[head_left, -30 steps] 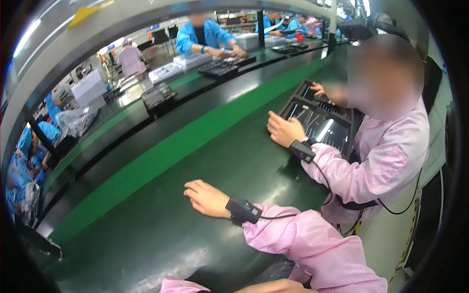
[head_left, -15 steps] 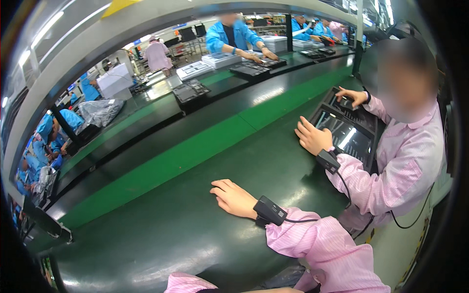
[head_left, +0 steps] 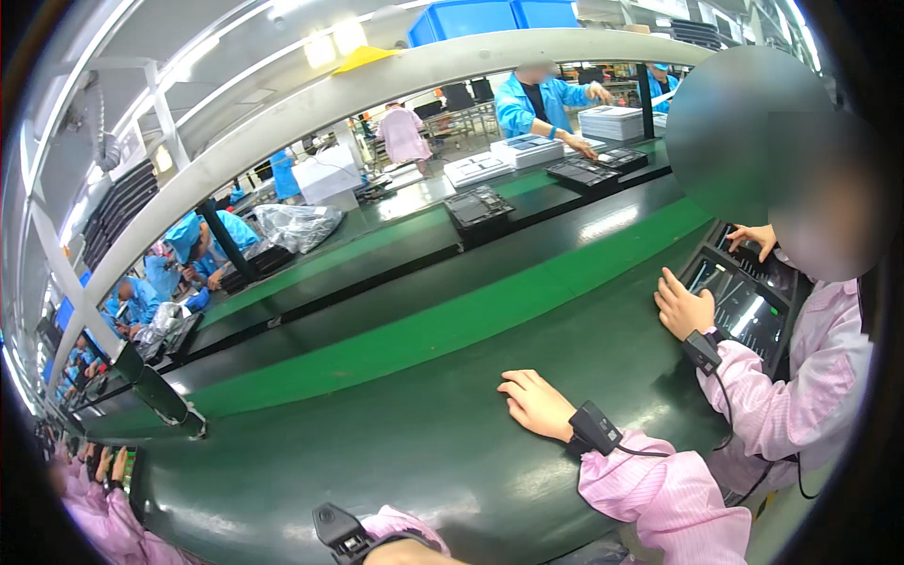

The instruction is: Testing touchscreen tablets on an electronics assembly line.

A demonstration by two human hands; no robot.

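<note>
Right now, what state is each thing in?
Right hand: open, flat on the belt, holding nothing.
Left hand: mostly cut off, cannot tell.
Dark device: lying flat, a co-worker's hands on it.
Plastic bag: crumpled.

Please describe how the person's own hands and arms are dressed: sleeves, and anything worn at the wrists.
Both arms wear pink long sleeves. The right hand is bare, with a black box-shaped wrist device trailing a thin black cable. The left wrist, at the lower edge, carries a similar black device.
</note>
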